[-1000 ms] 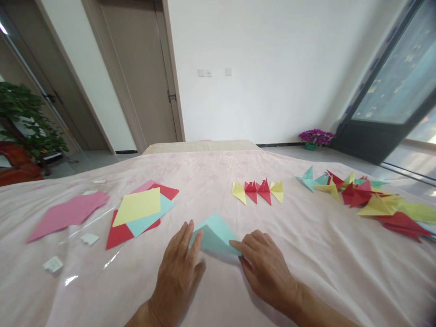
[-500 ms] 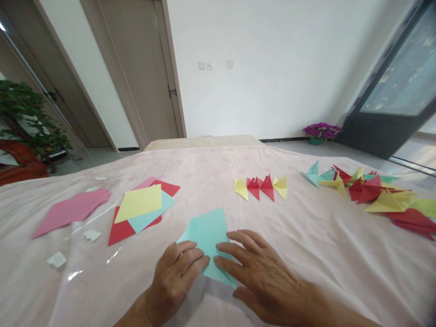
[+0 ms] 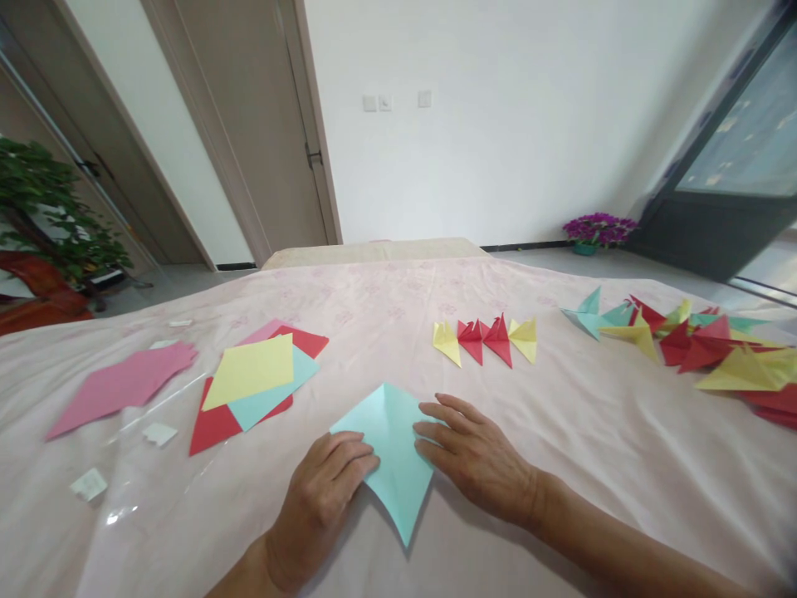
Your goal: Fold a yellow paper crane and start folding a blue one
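Pale cloth (image 3: 374, 301) fills the lower part of my feed. The blue paper (image 3: 402, 465) lies on it, one corner toward me, between my left hand (image 3: 327, 490), fingers bent, and right hand (image 3: 482, 461), fingers straighter, both touching it; thumbs hidden, I cannot tell whether either pinches. Beyond, four small paper birds (image 3: 497, 339) line up.

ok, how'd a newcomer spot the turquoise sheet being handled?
Find the pink tablecloth, then the left hand and right hand over it. The turquoise sheet lies between them, one corner toward the person; unlike the paper stack, it's touched by both hands.
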{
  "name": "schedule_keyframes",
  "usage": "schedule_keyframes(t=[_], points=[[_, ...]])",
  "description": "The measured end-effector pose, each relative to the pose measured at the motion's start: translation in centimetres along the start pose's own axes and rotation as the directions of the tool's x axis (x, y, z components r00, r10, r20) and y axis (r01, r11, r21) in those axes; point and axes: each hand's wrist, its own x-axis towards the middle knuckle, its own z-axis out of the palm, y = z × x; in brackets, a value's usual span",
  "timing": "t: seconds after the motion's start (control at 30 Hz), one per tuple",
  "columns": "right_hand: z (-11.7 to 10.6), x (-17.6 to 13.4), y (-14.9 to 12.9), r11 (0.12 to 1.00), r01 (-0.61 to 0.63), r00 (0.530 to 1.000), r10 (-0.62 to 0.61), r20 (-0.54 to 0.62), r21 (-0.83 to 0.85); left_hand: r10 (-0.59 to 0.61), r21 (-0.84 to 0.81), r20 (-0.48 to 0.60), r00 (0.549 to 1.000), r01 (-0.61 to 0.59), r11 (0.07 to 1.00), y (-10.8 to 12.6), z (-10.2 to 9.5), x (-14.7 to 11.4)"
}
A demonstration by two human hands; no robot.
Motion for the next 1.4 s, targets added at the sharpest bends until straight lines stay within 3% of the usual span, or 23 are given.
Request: schedule_keyframes(t=[0.23,0.43,0.53,0.67,0.8,1.0,1.23,1.4], points=[[0.8,0.1,0.5,0.976,-0.123,0.984,0.097,0.15,0.178,-0.089,0.02,0.092,0.992,0.088,0.996,-1.2,0.3,0.5],[0.2,0.8,0.6,0.904,-0.318,0.936,0.253,0.243,0.285,-0.147,-0.12,0.245,0.958,0.18,0.976,-3.5,-0.1,1.8],[0.5,1.4,0.8,0.848,-0.441,0.888,0.365,0.28,0.294,-0.25,-0.086,0.296,0.922,0.287,0.954,-4.3,0.4,2.2],[1.7,1.7,1.0,0.774,-0.593,0.797,0.525,0.299,0.223,-0.391,0.015,0.284,0.875,0.404,0.915,-4.7,1.3,2.5],[2.8,1.6,1.3,0.697,-0.682,0.728,0.615,0.303,0.224,-0.44,0.028,0.285,0.852,0.451,0.892,-4.9,1.8,2.7],[3.5,1.1,1.8,0.68,-0.659,0.752,0.595,0.284,0.323,-0.485,-0.033,0.272,0.831,0.512,0.858,-5.2,1.6,2.1],[2.9,1.3,2.2,0.664,-0.663,0.747,0.561,0.357,0.345,-0.347,-0.096,0.234,0.908,0.377,0.921,-5.3,1.6,1.0],[2.3,1.9,2.2,0.666,-0.685,0.718,0.55,0.426,0.295,-0.332,-0.062,0.255,0.908,0.358,0.932,-5.5,1.8,1.7]])
